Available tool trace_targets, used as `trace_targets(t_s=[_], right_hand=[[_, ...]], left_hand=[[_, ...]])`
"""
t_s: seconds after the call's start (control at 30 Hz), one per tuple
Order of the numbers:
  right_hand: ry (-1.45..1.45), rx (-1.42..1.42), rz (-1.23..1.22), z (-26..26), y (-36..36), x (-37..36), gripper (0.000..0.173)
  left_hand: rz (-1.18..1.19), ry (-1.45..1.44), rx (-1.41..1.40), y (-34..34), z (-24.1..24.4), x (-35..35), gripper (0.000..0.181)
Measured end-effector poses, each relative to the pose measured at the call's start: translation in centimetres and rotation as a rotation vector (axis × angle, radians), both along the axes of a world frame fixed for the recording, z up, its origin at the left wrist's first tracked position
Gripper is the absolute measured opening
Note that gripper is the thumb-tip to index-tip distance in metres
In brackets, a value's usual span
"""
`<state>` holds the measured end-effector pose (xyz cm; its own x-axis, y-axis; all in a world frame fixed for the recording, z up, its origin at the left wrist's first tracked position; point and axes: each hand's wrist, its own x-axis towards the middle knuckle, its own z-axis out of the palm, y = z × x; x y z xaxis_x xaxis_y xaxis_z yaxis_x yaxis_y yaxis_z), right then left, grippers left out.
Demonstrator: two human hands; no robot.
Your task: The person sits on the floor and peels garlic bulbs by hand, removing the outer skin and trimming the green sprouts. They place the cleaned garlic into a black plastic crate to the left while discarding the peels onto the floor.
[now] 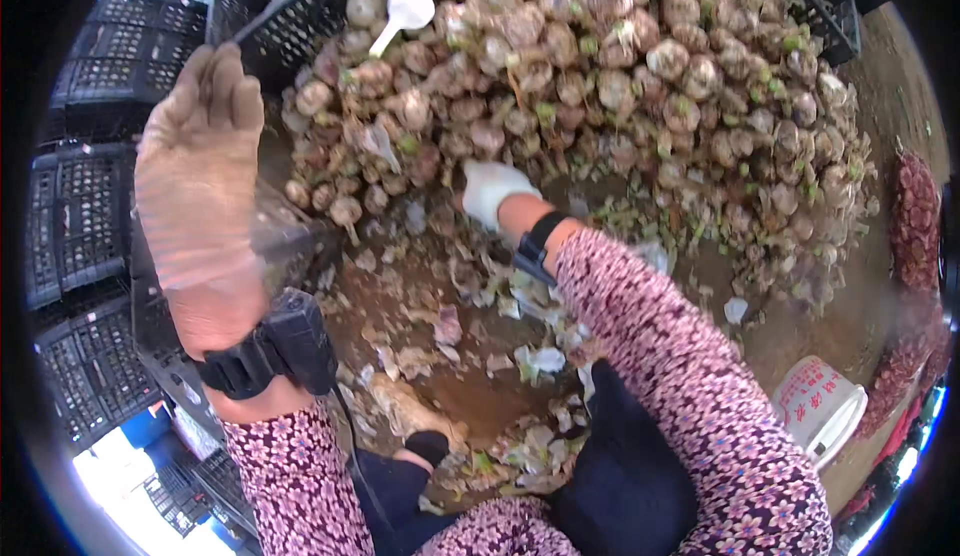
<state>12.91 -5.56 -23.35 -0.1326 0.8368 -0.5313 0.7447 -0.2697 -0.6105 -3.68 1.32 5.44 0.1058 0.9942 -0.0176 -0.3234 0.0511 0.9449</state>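
Observation:
A big heap of garlic bulbs (570, 83) with stem stubs lies before me. My left hand (199, 151), in a tan glove, is raised at the left, blurred by motion. Its extended fingertips overlap the near corner of a black plastic crate (300, 12); whether they grip it I cannot tell. At the lower edge of the heap is my right hand (491, 192), in a white glove, with its fingers turned away and hidden, so what it holds does not show. A white plastic scoop (409, 12) rests on the bulbs at the upper left.
Black crates (79, 218) are stacked at the left. Garlic skins and trimmings (450, 331) litter the ground between my legs. A white bucket (817, 406) with red writing stands at the lower right. Filled reddish mesh bags (915, 226) lie along the right edge.

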Motion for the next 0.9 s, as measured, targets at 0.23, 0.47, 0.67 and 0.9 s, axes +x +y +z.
trace_targets(t_s=[0.23, 0.47, 0.67, 0.9], right_hand=[[0.224, -0.097, -0.1, 2.4, -3.3, 2.8, 0.053], [0.458, 0.469, 0.047, 8.5, -13.6, 4.8, 0.057], [1.009, -0.175, -0.704, 11.6, -16.9, 7.7, 0.032], [1.149, -0.123, -0.702, 13.7, -17.1, 8.1, 0.053]], left_hand=[[0.1, 0.423, -0.344, -9.3, -10.2, 1.6, 0.033], [-0.15, 0.363, -0.56, -20.2, -18.5, 4.0, 0.046], [-0.151, 0.211, -0.47, -20.6, -16.2, 5.0, 0.063], [-0.196, 0.375, -0.174, -22.3, -15.7, 8.2, 0.073]])
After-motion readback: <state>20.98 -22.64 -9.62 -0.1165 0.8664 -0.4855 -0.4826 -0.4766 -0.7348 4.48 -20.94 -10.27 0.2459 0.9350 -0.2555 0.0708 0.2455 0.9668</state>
